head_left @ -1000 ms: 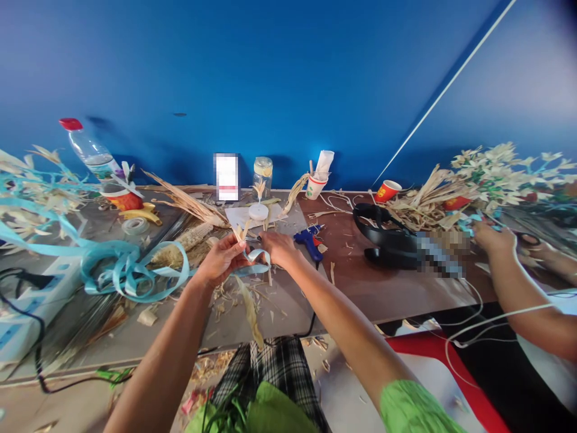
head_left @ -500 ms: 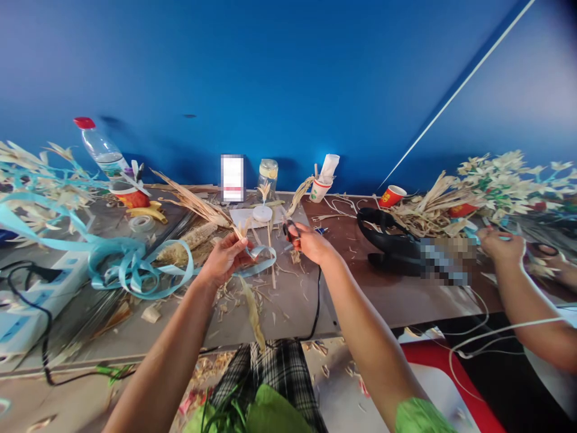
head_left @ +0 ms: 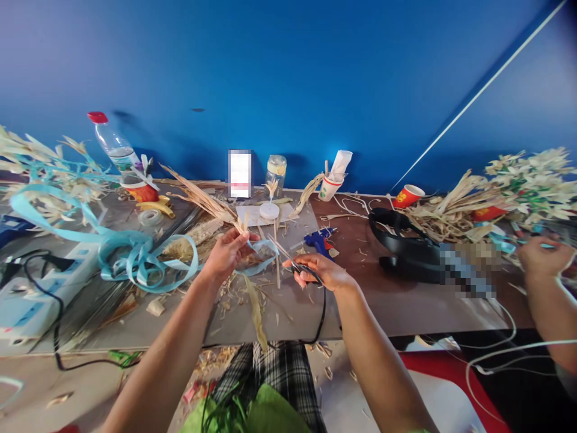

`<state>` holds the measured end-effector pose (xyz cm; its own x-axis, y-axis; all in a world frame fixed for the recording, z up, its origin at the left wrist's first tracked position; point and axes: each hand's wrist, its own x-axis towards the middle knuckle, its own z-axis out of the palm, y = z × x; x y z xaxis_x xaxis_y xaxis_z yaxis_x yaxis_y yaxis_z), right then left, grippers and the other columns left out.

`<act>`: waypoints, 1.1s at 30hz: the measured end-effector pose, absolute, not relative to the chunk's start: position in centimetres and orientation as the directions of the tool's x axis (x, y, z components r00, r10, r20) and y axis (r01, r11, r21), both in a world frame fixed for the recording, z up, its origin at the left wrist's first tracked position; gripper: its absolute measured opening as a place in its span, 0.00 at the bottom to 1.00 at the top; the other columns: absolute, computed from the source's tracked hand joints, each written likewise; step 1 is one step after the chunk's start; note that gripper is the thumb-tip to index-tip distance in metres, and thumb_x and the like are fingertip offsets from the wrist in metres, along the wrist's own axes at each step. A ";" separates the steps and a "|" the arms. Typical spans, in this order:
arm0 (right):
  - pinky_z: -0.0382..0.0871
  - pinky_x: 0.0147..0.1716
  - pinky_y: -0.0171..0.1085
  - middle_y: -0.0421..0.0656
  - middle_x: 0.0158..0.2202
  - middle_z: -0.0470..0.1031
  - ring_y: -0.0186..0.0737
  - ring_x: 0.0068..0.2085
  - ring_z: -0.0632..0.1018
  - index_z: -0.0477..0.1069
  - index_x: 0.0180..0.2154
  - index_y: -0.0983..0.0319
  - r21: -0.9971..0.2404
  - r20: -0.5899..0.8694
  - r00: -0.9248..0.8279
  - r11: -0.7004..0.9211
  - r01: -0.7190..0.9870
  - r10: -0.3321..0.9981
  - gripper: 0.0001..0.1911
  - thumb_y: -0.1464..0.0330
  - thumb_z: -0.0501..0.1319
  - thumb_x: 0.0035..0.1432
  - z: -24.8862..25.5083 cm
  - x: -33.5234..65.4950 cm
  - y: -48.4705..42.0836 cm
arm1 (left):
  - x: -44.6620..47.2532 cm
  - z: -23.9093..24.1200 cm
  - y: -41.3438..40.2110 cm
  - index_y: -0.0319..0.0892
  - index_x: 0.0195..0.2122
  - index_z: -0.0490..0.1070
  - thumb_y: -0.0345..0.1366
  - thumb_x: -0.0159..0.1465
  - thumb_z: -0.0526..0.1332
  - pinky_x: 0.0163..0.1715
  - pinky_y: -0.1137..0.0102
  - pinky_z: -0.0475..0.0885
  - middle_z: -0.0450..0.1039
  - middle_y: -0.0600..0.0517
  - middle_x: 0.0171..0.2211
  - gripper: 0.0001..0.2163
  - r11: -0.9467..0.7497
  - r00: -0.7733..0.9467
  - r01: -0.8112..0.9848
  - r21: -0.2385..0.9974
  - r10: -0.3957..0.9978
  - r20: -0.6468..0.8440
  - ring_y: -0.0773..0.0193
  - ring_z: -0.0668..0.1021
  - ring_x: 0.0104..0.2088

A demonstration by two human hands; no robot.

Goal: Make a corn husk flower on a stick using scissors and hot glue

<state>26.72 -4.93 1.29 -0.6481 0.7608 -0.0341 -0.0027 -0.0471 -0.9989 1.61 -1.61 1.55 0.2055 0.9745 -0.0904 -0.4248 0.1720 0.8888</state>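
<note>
Black-handled metal scissors [head_left: 293, 262] near a looping light-blue satin ribbon [head_left: 115, 239]

The left hand [head_left: 226, 253] has its thumb and fingers closed, pinching a pale, pointed dried-husk piece [head_left: 242, 227] above the littered grey-brown tabletop [head_left: 378, 307]. The right hand [head_left: 323, 272] curls its fingers around the scissors' handles, blades aimed toward the ribbon beside the left hand; whether they touch it cannot be told. Beyond lie 1 blue glue gun [head_left: 319, 242] and 1 round white disc [head_left: 269, 211].

Craft workshop, by its glue gun [head_left: 319, 241], pale-blue ribbon [head_left: 128, 264], scissors [head_left: 291, 260] and dried husks [head_left: 466, 200].
</note>
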 end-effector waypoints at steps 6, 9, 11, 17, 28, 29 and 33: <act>0.62 0.27 0.31 0.40 0.25 0.68 0.30 0.25 0.68 0.70 0.46 0.68 -0.988 -0.148 -0.684 -0.082 0.127 0.715 0.28 0.55 0.63 0.49 2.0 27.5 -5.2 | 1.8 2.0 -1.8 0.38 0.34 0.69 0.38 0.53 0.66 0.33 0.70 0.71 0.78 0.47 0.33 0.12 0.165 0.242 -0.464 0.870 0.969 -0.054 0.64 0.78 0.31; 0.62 0.25 0.30 0.40 0.27 0.68 0.28 0.24 0.67 0.70 0.44 0.69 -0.978 -0.207 -0.683 -0.124 0.169 0.700 0.26 0.56 0.64 0.49 1.8 27.5 -5.3 | 2.0 2.1 -1.9 0.39 0.33 0.68 0.38 0.52 0.66 0.31 0.71 0.71 0.78 0.47 0.32 0.12 0.169 0.243 -0.452 0.876 0.968 -0.062 0.64 0.78 0.30; 0.62 0.24 0.30 0.41 0.27 0.68 0.28 0.24 0.67 0.69 0.44 0.69 -0.974 -0.226 -0.682 -0.144 0.177 0.695 0.27 0.56 0.64 0.49 1.5 27.5 -5.2 | 2.0 2.1 -1.9 0.39 0.31 0.68 0.39 0.52 0.66 0.33 0.70 0.71 0.78 0.47 0.32 0.11 0.173 0.257 -0.451 0.876 0.965 -0.058 0.63 0.78 0.31; 0.62 0.23 0.29 0.40 0.26 0.67 0.28 0.24 0.68 0.69 0.45 0.69 -0.976 -0.216 -0.709 -0.129 0.175 0.672 0.28 0.55 0.64 0.49 1.1 27.7 -5.1 | 2.0 2.0 -1.9 0.38 0.29 0.67 0.39 0.53 0.66 0.36 0.67 0.72 0.78 0.46 0.32 0.11 0.173 0.291 -0.442 0.880 0.956 -0.042 0.60 0.79 0.34; 0.64 0.26 0.31 0.39 0.26 0.68 0.28 0.25 0.68 0.69 0.45 0.69 -0.969 -0.245 -0.708 -0.187 0.161 0.663 0.27 0.57 0.65 0.48 1.4 27.1 -5.1 | 2.2 1.8 -2.1 0.38 0.28 0.69 0.38 0.53 0.66 0.39 0.64 0.72 0.78 0.46 0.33 0.09 0.194 0.322 -0.449 0.872 0.946 -0.045 0.59 0.79 0.36; 0.64 0.27 0.31 0.39 0.27 0.67 0.28 0.24 0.68 0.69 0.45 0.69 -0.968 -0.249 -0.709 -0.194 0.160 0.659 0.27 0.57 0.65 0.48 1.4 27.0 -5.2 | 2.2 1.8 -2.1 0.38 0.28 0.69 0.38 0.53 0.66 0.41 0.64 0.71 0.78 0.45 0.33 0.09 0.194 0.333 -0.455 0.869 0.942 -0.036 0.58 0.79 0.37; 0.62 0.26 0.31 0.39 0.25 0.66 0.28 0.24 0.67 0.70 0.45 0.69 -0.974 -0.222 -0.706 -0.177 0.138 0.673 0.26 0.57 0.64 0.49 1.6 26.4 -5.2 | 2.3 1.8 -2.3 0.38 0.30 0.69 0.38 0.55 0.64 0.40 0.62 0.72 0.78 0.45 0.35 0.09 0.213 0.382 -0.447 0.869 0.924 -0.030 0.58 0.79 0.37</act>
<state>26.40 -5.24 1.61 -0.7055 0.6729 -0.2222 0.1377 -0.1774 -0.9745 2.30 -2.32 1.82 0.3818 0.9237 -0.0302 -0.4466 0.2131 0.8690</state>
